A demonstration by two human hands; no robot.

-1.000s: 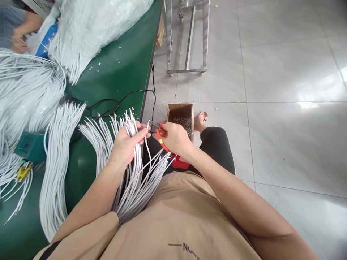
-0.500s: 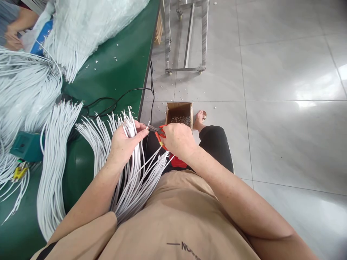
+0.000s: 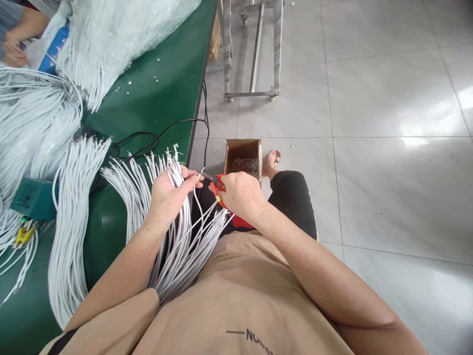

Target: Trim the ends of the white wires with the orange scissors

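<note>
My left hand [image 3: 170, 193] is closed around a bunch of white cables [image 3: 185, 217], their cut ends standing above the fingers. Its thumb and forefinger pinch near the end of a single white cable set apart from the bunch. In my right hand [image 3: 242, 191] is a pair of pliers or cutters with red handles [image 3: 218, 197]; the metal jaws reach left to that cable's tip beside my left fingertips. Whether the jaws touch the cable I cannot tell. More white cables [image 3: 209, 234] fan across my lap below the hands.
Below the hands an open cardboard box [image 3: 244, 148] holds small scraps. Bundles of white cables [image 3: 72, 222] lie on the green table [image 3: 162, 88], near a teal device [image 3: 34, 198] and black cords. Another person's hand [image 3: 14, 52] is at upper left. A metal-framed trolley [image 3: 254, 91] stands beyond.
The view has shifted slightly. The jaws stay by the cable's tip, and my right hand sits a touch lower. My left hand keeps its grip on the bunch.
</note>
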